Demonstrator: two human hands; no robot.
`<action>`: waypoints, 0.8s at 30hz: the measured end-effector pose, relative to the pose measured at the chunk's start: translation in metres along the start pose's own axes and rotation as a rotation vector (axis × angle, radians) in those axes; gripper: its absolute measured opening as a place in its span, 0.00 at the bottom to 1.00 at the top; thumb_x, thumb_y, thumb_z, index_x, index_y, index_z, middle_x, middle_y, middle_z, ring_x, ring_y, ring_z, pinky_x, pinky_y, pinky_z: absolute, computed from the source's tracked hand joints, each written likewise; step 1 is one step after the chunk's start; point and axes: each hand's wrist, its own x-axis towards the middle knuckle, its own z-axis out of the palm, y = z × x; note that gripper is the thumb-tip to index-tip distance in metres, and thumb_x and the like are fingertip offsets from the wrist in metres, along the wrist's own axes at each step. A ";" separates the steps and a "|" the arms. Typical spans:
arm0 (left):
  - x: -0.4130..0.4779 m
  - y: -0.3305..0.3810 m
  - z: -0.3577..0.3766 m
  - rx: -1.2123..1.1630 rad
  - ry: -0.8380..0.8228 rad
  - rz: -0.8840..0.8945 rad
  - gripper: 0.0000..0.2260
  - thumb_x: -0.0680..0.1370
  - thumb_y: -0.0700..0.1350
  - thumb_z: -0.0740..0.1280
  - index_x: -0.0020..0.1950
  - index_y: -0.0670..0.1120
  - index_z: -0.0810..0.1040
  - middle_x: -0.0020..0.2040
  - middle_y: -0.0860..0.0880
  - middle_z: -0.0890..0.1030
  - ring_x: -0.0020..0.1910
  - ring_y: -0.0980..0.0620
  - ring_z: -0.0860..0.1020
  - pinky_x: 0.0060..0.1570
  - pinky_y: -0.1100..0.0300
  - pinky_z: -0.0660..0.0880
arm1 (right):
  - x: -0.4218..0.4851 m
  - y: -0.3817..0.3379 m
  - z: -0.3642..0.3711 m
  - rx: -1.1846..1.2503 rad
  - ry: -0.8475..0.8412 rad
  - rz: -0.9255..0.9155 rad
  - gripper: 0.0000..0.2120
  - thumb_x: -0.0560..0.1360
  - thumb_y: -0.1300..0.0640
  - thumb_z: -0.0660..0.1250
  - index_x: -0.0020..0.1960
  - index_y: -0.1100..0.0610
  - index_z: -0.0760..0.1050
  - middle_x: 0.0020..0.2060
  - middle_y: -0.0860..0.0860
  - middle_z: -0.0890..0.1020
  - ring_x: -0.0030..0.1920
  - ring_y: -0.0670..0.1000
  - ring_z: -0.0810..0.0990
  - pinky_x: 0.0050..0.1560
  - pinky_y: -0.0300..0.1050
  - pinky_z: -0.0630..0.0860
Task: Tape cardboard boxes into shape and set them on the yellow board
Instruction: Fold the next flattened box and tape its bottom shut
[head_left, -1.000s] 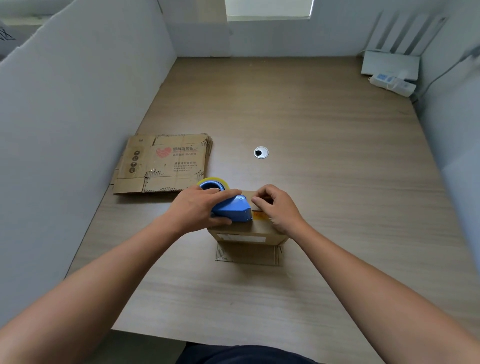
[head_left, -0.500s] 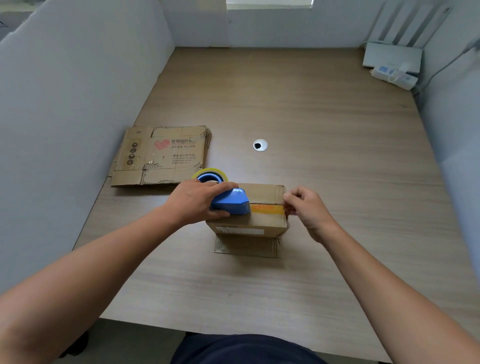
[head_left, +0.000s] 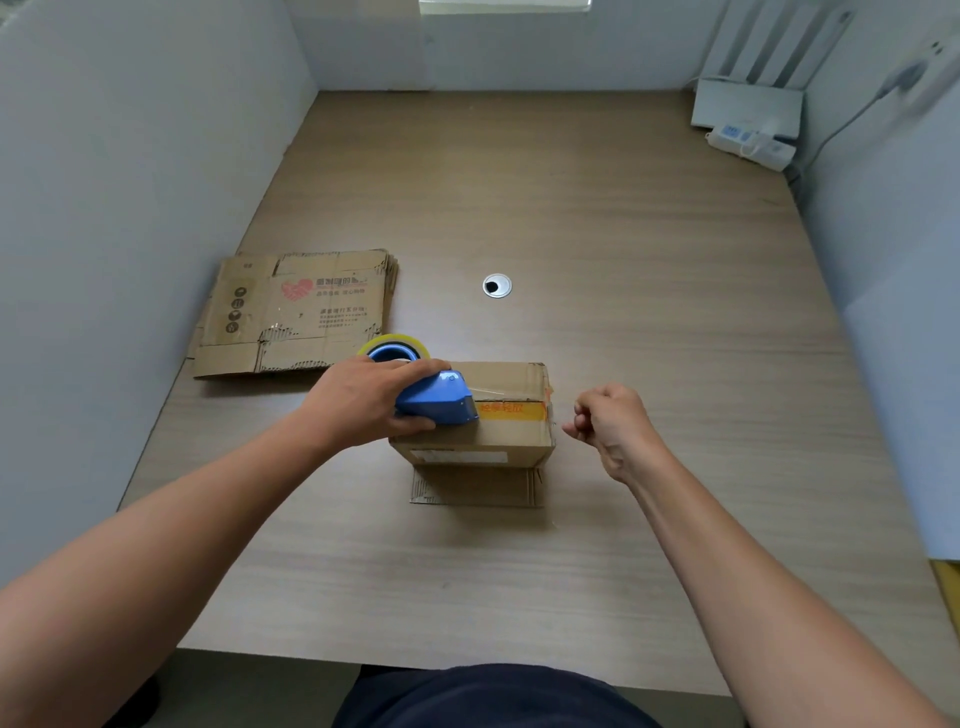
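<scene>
Head view: my left hand (head_left: 363, 400) wrapped round blue dispenser (head_left: 436, 401), nose down on box top. Box (head_left: 498, 441) upright mid-table (head_left: 623, 249), near me, one flap flat at front. Yellow tape (head_left: 511, 409) runs from dispenser to right edge. My right hand (head_left: 613, 421) just right of box, not touching, fingers curled, nothing held. Flat cardboard (head_left: 296, 312) to left.

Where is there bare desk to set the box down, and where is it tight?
Bare wood: right of the box, past the right hand to the partition; behind the grommet; the near edge. Crowded: flattened cardboard, left hand and tape dispenser at left; power strip far right corner.
</scene>
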 end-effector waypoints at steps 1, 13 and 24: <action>0.000 0.000 0.000 -0.004 -0.005 -0.001 0.32 0.76 0.65 0.68 0.78 0.63 0.61 0.67 0.54 0.79 0.55 0.46 0.79 0.46 0.55 0.75 | 0.000 0.002 -0.005 -0.004 -0.038 -0.010 0.09 0.79 0.69 0.59 0.42 0.61 0.70 0.31 0.55 0.71 0.26 0.48 0.71 0.47 0.52 0.83; 0.001 0.007 -0.004 -0.007 -0.013 -0.004 0.32 0.77 0.64 0.68 0.78 0.64 0.61 0.66 0.53 0.78 0.56 0.46 0.78 0.48 0.55 0.74 | 0.006 0.027 -0.007 0.142 -0.130 -0.056 0.09 0.83 0.64 0.62 0.43 0.61 0.71 0.31 0.53 0.71 0.31 0.48 0.71 0.47 0.49 0.83; 0.002 0.006 -0.001 0.000 -0.003 -0.001 0.32 0.77 0.64 0.69 0.78 0.64 0.62 0.66 0.54 0.78 0.56 0.46 0.78 0.47 0.57 0.72 | 0.011 0.046 0.011 -0.075 -0.157 -0.056 0.08 0.82 0.53 0.65 0.46 0.55 0.75 0.38 0.53 0.78 0.34 0.49 0.73 0.31 0.41 0.73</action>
